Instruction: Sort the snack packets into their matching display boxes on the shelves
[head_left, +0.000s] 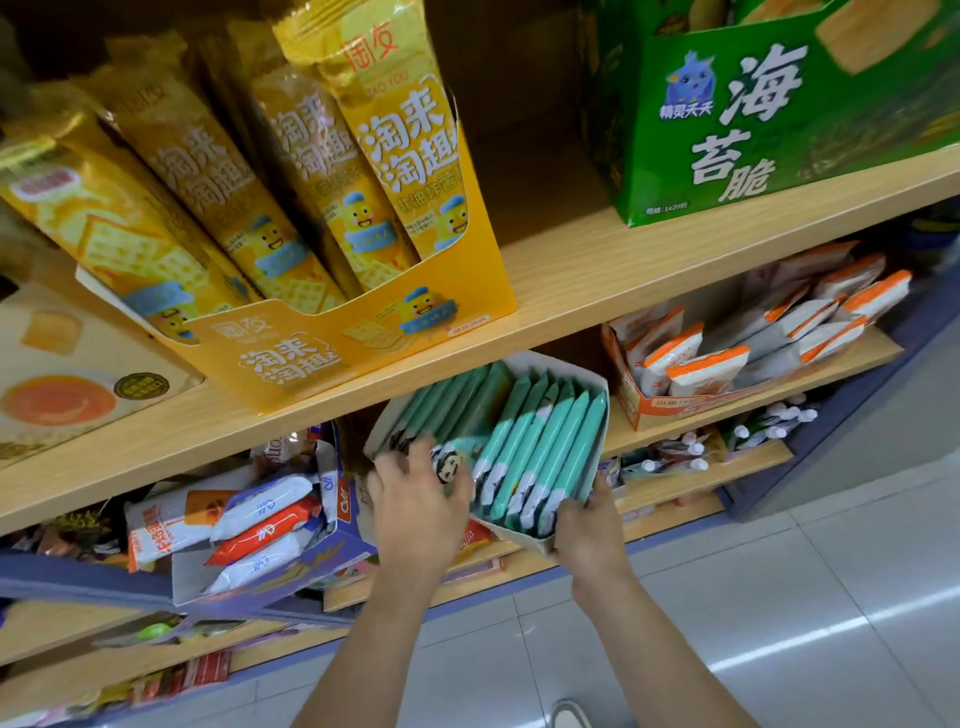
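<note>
- The white box (522, 536) sits just below the middle of the frame, under the long wooden shelf (571, 291). It's tipped toward the camera with its open top facing up. Can't tell if its back end rests on the lower shelf or not.
- It's packed with teal packets (545, 452) standing on edge in two rows, one on the left side of the box and one on the right, all pressed tight together.
- The right hand (589, 525) has the near right corner of the white box. Its fingers wrap under the cardboard wall and the thumb is up by the packets.
- The left hand (415, 504) is at the near left end of the box, fingers bent over a cartoon packet (451, 464). That one is teal too, with a little drawn face on it, and it lies flatter than the rest. It looks pinched between the fingers and thumb.
- Upper left: a yellow box (374, 343) on the shelf, holding tall yellow cracker packets (291, 171) that lean to the left.
- Upper right: a big green box (753, 135) on the same shelf, well apart from the yellow one.
- Right of the white box, one level down: an orange box (670, 405) full of orange and white packets (711, 358), piled pretty loosely.
- Lower left: a purple box (291, 571) tilted forward, with white and red packets (265, 525) lying in it.
- Grey tiled floor (779, 597) at the lower right, and the tip of a shoe (569, 716) at the bottom edge.
</note>
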